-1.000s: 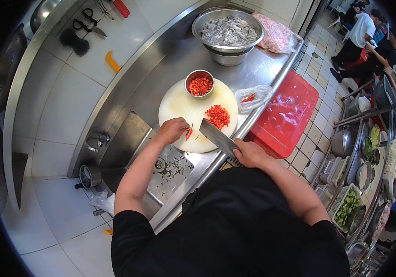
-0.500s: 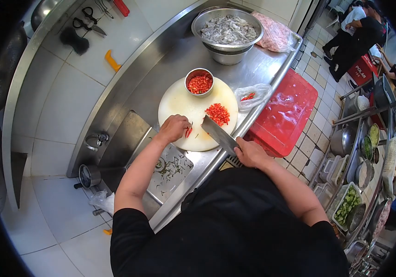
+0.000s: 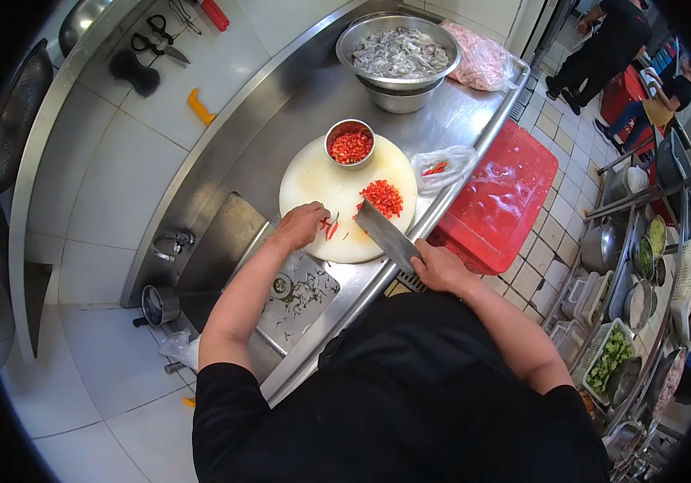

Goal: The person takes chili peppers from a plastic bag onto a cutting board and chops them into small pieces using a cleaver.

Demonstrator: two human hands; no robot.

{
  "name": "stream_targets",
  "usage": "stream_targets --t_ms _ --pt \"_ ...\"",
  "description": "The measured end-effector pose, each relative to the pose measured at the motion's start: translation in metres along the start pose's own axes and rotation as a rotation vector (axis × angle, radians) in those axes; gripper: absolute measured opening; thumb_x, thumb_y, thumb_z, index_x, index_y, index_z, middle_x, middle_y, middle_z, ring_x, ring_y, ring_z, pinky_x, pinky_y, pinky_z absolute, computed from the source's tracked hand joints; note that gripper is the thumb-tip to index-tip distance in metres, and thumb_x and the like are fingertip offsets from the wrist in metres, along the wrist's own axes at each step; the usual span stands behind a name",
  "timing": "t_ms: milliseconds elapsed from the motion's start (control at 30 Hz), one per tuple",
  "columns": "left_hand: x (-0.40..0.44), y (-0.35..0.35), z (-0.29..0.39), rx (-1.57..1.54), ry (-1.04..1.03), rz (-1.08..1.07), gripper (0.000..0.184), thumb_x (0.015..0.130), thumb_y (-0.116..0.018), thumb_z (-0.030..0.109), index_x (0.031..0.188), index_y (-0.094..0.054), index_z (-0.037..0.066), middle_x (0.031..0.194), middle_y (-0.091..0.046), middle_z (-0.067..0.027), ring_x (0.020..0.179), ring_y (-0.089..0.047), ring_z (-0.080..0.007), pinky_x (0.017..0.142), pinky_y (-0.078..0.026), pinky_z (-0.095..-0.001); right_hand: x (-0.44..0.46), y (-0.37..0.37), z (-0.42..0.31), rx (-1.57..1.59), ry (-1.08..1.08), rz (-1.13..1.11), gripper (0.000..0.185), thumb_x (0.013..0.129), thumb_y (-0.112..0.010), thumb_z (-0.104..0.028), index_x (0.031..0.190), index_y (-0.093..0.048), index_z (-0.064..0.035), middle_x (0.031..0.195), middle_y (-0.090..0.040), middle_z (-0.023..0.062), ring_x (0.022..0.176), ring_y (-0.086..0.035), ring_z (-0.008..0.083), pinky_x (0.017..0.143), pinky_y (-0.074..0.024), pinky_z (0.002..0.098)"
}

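My right hand point(image 3: 440, 266) grips the handle of a cleaver point(image 3: 387, 236), its broad blade lying over the right part of a round white cutting board point(image 3: 301, 177). The blade's tip touches a pile of chopped red chili point(image 3: 382, 199). At the board's left edge my left hand point(image 3: 302, 226) has its fingers curled and pinched at a few whole red chilies point(image 3: 332, 231). A steel cup point(image 3: 349, 158) of chopped chili stands at the back of the board. Beside the board lies a clear plastic bag point(image 3: 444, 167) with red chilies in it.
A steel bowl point(image 3: 452, 63) of greyish raw seafood and a bag of pink meat point(image 3: 481, 60) stand at the back. Right of the counter is a red lid point(image 3: 500, 193). Green trimmings lie in the sink point(image 3: 313, 310) in front. People stand and sit far right.
My left fingers have shifted slightly, and the whole chilies beside them are spread more apart. The cleaver is nearly still. In the background, people have moved.
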State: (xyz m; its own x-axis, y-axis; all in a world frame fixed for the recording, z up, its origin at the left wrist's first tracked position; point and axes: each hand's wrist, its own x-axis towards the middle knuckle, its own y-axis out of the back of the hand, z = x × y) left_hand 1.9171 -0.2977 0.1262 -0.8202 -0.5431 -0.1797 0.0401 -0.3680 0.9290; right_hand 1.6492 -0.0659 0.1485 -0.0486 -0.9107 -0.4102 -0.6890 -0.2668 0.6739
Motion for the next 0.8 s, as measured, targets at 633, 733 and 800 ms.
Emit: stream_targets --t_ms 633,733,800 --pt "-0.004 0.004 -0.027 0.298 -0.01 -0.074 0.012 0.083 -0.059 0.009 0.087 -0.07 0.006 0.096 -0.065 -0.011 0.096 -0.065 -0.0313 0.082 -0.054 -0.0439 0.0 0.0 0.003 0.001 0.011 -0.012 0.028 0.097 -0.05 -0.028 0.111 -0.048 -0.0035 0.1 -0.064 0.0311 0.098 -0.062 0.0495 0.086 -0.046 0.0602" --pt "-0.004 0.001 -0.024 0.243 0.003 -0.077 0.015 0.081 -0.058 0.009 0.088 -0.071 0.006 0.097 -0.066 -0.0108 0.096 -0.065 -0.0311 0.082 -0.054 -0.0433 0.0 -0.001 0.004 -0.006 0.02 -0.008 0.028 0.097 -0.05 -0.028 0.11 -0.048 -0.0031 0.099 -0.064 0.0308 0.098 -0.062 0.0494 0.085 -0.046 0.0603" --pt "-0.004 -0.002 -0.023 0.201 0.007 -0.073 0.016 0.08 -0.057 0.008 0.088 -0.071 0.006 0.098 -0.066 -0.0108 0.096 -0.065 -0.0312 0.083 -0.054 -0.0428 0.001 -0.002 0.005 -0.004 0.021 -0.007 0.029 0.097 -0.05 -0.028 0.111 -0.048 -0.003 0.099 -0.064 0.0307 0.098 -0.062 0.0493 0.085 -0.0461 0.0603"
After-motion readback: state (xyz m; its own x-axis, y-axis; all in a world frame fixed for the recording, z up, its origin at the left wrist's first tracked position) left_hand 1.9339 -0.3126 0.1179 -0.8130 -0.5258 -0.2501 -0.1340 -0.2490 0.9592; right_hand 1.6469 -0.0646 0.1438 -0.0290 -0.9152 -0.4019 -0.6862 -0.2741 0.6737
